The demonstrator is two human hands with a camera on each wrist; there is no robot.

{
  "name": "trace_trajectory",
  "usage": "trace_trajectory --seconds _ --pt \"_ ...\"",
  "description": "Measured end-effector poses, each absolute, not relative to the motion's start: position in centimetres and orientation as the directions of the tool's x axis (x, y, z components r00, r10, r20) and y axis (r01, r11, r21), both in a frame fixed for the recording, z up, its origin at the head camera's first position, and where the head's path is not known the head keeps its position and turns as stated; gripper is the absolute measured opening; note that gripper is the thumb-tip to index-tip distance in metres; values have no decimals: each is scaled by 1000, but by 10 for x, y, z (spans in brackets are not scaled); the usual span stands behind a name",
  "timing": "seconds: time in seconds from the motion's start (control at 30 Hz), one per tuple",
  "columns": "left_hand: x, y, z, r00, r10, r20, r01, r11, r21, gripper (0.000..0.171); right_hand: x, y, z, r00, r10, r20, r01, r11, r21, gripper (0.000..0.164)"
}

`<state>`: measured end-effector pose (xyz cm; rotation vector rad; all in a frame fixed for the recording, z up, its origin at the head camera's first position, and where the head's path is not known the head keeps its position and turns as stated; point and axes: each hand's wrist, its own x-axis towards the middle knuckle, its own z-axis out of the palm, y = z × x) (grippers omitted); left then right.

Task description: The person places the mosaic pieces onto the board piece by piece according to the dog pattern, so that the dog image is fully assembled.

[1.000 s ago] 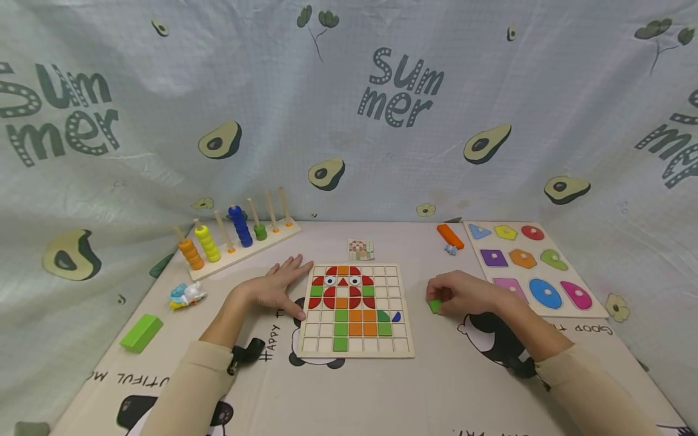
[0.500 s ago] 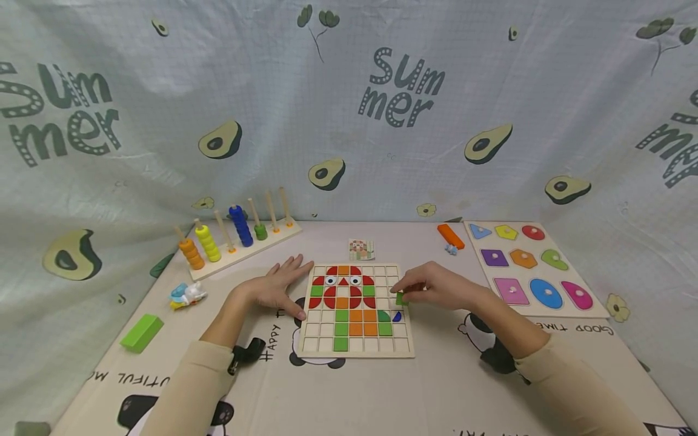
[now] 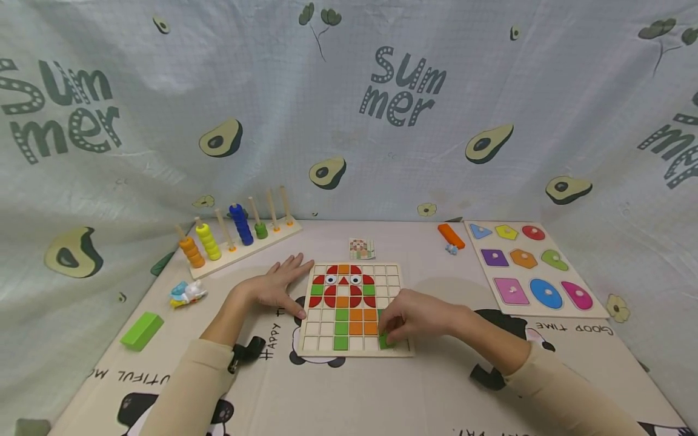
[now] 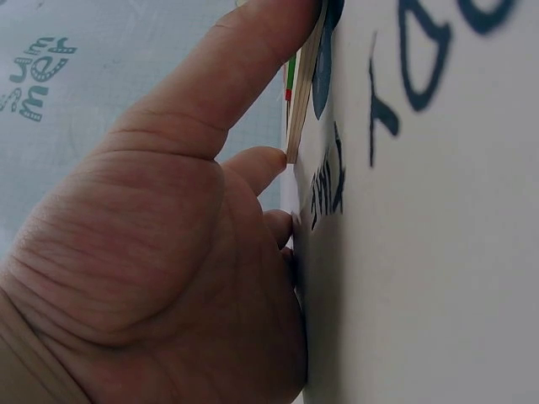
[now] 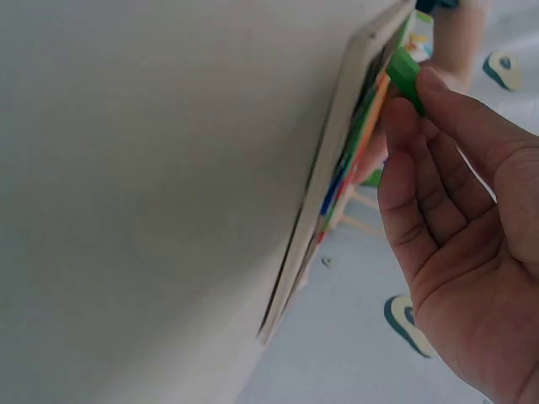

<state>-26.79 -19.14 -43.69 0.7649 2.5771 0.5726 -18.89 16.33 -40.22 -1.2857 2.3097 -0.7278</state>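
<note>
A wooden grid board [image 3: 319,346] lies mid-table, with red, green and orange tiles forming an owl-like figure on it. My right hand [image 3: 417,315] pinches a small green square tile [image 3: 386,342] between thumb and fingers at the board's lower right; the right wrist view shows this tile [image 5: 405,76] held near the board's edge [image 5: 337,126]. The blue piece on the board's right side is hidden by this hand in the head view. My left hand [image 3: 275,289] lies with fingers spread on the table, thumb and fingertips at the board's left edge [image 4: 301,118].
Behind the board is a small picture card [image 3: 362,249]. A peg stacker [image 3: 240,251] with coloured rings stands back left, near a small toy figure [image 3: 187,293] and a green block [image 3: 142,331]. At right lie a shape puzzle [image 3: 520,290] and an orange block [image 3: 451,236].
My right hand has carried the green tile from the table on the right leftward over the board, then down to its lower right. The left hand has stayed in place.
</note>
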Motion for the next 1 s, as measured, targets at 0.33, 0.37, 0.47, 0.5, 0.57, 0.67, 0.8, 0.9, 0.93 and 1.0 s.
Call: trace_trajectory --seconds 0.33,0.37,0.47,0.5,0.57,0.67,0.8,0.9,0.93,1.0 --pt "-270 -192 -438 -775 576 -259 417 776 474 125 -187 161 -409 -521 -849 -83 -701 482 -525 15" --pt "-270 -192 -438 -774 578 -258 417 773 477 124 -187 161 -408 -520 -850 -85 -709 484 -513 15" --pt "-269 -191 -437 -772 582 -254 418 767 486 123 -185 159 -409 -512 -854 -91 -733 490 -473 15" --pt "-268 -191 -437 -773 581 -256 417 768 486 123 -185 159 -409 -512 -854 -94 -738 493 -460 15" --pt "-268 -191 -437 -776 576 -257 411 771 487 123 -184 158 -409 -517 -850 -97 -743 502 -442 15" --pt "-267 -190 -438 -779 572 -257 408 774 483 122 -184 159 -410 -520 -849 -97 -743 505 -438 15" --pt "-267 -189 -439 -782 567 -259 406 779 479 123 -183 159 -408 -502 -860 -92 -756 488 -437 13" --pt "-267 -189 -439 -783 565 -261 403 780 479 123 -185 159 -404 -513 -855 -73 -763 493 -418 10" --pt "-267 -189 -439 -783 565 -261 402 780 480 123 -186 159 -401 -526 -848 -62 -760 501 -414 10" --pt "-267 -190 -439 -783 566 -260 404 779 480 123 -188 160 -396 -558 -829 -26 -759 523 -388 9"
